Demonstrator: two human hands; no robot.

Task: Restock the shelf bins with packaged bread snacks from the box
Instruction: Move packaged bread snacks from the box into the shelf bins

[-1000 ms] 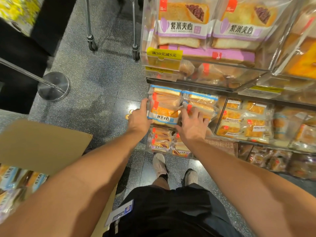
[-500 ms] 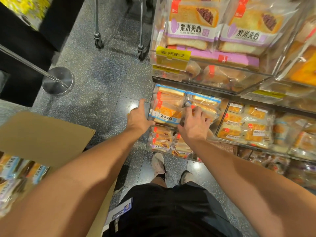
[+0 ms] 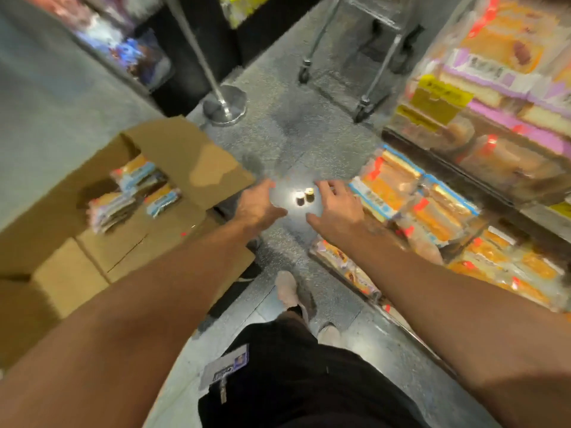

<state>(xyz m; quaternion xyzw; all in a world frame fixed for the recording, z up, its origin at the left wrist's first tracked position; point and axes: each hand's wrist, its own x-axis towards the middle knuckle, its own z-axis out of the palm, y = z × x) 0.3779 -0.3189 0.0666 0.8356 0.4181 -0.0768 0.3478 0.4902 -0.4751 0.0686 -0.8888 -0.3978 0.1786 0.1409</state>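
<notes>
Left hand (image 3: 258, 205) and right hand (image 3: 336, 208) hover empty, fingers spread, over bare floor (image 3: 287, 143). This gap separates box (image 3: 160, 193) edge from shelf bins (image 3: 414, 196).

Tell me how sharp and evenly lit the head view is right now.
Head view: motion-blurred throughout, so the print on the bread packs is unreadable; the box edges are smeared; a bright glare spot sits on the floor between the left hand and right hand, both open and empty; wide-angle distortion bends the shelf lines.
</notes>
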